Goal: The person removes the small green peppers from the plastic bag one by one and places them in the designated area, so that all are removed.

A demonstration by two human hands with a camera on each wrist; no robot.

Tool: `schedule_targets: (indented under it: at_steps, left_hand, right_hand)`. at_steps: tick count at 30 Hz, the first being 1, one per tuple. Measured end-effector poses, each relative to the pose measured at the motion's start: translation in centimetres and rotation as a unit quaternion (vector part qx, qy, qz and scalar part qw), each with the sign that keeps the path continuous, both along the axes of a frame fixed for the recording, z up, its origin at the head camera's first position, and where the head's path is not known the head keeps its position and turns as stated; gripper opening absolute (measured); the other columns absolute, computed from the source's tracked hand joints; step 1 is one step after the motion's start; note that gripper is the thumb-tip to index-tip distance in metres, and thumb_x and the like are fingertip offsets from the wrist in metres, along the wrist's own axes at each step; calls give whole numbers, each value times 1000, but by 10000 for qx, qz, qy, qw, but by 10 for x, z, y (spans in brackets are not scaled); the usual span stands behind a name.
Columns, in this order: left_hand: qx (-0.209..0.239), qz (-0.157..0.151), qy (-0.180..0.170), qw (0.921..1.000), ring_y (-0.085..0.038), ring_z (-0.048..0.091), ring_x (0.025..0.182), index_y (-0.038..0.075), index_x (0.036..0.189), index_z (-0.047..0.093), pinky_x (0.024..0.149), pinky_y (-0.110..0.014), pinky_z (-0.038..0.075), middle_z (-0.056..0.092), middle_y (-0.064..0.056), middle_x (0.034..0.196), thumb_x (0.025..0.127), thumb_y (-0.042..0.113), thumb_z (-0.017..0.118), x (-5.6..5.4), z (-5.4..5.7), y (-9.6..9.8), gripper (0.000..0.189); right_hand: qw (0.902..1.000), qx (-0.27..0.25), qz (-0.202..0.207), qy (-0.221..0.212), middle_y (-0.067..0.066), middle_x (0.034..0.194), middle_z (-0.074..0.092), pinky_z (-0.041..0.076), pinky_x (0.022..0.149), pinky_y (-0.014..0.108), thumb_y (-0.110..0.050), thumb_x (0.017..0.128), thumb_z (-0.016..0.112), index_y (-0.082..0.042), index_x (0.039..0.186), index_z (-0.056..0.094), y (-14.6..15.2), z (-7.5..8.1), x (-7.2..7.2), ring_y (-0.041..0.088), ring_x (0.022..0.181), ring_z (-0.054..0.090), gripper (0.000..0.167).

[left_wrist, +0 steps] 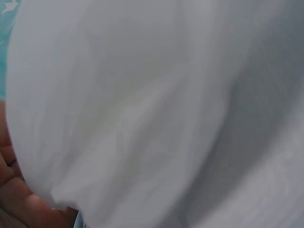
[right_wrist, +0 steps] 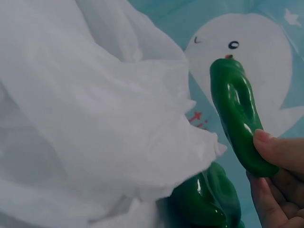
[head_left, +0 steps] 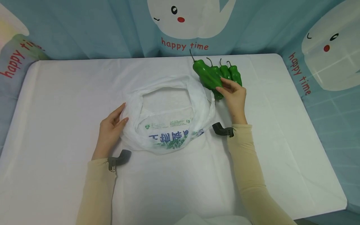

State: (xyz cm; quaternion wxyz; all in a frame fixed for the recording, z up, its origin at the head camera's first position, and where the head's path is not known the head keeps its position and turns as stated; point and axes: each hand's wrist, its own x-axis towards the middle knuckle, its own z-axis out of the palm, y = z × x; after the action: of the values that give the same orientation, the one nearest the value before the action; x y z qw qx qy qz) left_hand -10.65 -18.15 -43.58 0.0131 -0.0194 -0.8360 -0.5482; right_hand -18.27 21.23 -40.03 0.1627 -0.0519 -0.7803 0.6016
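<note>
My right hand (head_left: 235,95) pinches the blunt lower end of a long green pepper (head_left: 206,75) between thumb and fingers. The pepper is lifted, its stem pointing up and away, and it overlaps other green peppers (head_left: 234,74) in the head view. A white plastic bag (head_left: 171,140) with blue and green print stands with its mouth open upward. At the bag's left side, my left hand (head_left: 110,131) holds the plastic with thumb and fingers. In the left wrist view, the bag covers most of that hand.
A white cloth (head_left: 62,125) covers the table. Several peppers lie in a row beyond the bag's right side. A blue curtain (head_left: 107,28) with whale pictures hangs along the back and sides. Each wrist wears a dark camera mount (head_left: 119,158).
</note>
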Motion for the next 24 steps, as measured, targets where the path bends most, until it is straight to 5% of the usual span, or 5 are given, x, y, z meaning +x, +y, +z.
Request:
schedule_targets:
  at_steps: [24]
  left_hand:
    - [42, 57, -62, 10000, -31, 41, 129, 3, 139, 45, 94, -11, 41, 42, -13, 142, 90, -3, 60, -1, 1, 1, 51]
  right_hand:
    - [9926, -547, -1087, 34, 10, 106, 69, 53, 84, 20, 1, 76, 76, 0, 108, 70, 35, 1, -2, 15, 94, 64, 33]
